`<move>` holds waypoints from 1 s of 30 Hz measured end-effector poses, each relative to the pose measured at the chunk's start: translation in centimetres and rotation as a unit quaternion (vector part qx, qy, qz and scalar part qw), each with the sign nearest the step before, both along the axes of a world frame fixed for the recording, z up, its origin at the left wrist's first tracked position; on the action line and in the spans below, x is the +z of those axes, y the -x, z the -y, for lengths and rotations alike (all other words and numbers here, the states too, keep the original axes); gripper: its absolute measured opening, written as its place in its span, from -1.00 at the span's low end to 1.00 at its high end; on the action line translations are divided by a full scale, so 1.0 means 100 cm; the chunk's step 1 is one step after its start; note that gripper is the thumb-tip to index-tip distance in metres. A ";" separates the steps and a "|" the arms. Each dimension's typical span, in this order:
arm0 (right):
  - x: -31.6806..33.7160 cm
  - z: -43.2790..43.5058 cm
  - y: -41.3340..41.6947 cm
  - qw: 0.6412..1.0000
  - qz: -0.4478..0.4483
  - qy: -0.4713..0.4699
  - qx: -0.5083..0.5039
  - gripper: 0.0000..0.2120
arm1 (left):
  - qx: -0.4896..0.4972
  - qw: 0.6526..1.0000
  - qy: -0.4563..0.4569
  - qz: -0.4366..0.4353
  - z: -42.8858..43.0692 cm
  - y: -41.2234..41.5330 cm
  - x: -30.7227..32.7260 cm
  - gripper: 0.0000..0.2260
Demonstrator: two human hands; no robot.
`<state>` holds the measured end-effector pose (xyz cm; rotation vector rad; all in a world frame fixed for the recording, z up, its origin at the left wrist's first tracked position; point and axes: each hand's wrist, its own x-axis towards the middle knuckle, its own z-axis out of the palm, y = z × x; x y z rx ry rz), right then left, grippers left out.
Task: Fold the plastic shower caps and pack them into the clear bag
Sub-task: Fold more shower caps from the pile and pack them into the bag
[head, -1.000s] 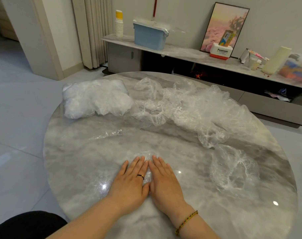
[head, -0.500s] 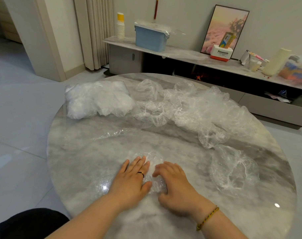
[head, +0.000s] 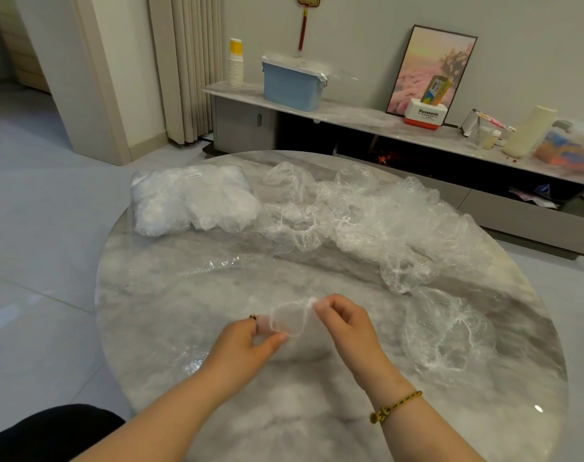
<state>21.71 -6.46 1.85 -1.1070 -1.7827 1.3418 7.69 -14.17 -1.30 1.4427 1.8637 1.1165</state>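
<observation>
A small folded shower cap (head: 289, 320) of thin clear plastic hangs just above the round marble table (head: 170, 328), near its front. My left hand (head: 247, 345) pinches its lower left edge and my right hand (head: 345, 323) pinches its upper right corner. A heap of loose shower caps (head: 377, 221) stretches across the back of the table, and one more loose shower cap (head: 447, 331) lies at the right. The clear bag (head: 192, 200), stuffed with white folded caps, rests at the back left.
A flat strip of clear plastic (head: 217, 265) lies left of centre, and more crinkled film (head: 193, 360) sits by my left wrist. Behind the table runs a low cabinet (head: 350, 115) carrying a blue box, cups and a picture. Grey floor surrounds the table.
Both hands lay flat, pressing the cap onto the table. They have since curled, pinched the folded cap at two edges and lifted it off the surface.
</observation>
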 end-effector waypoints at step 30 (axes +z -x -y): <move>0.027 -0.047 0.187 0.933 -0.013 0.350 0.080 -0.77 | 0.244 0.925 0.141 -0.255 -0.004 0.168 0.017 -0.39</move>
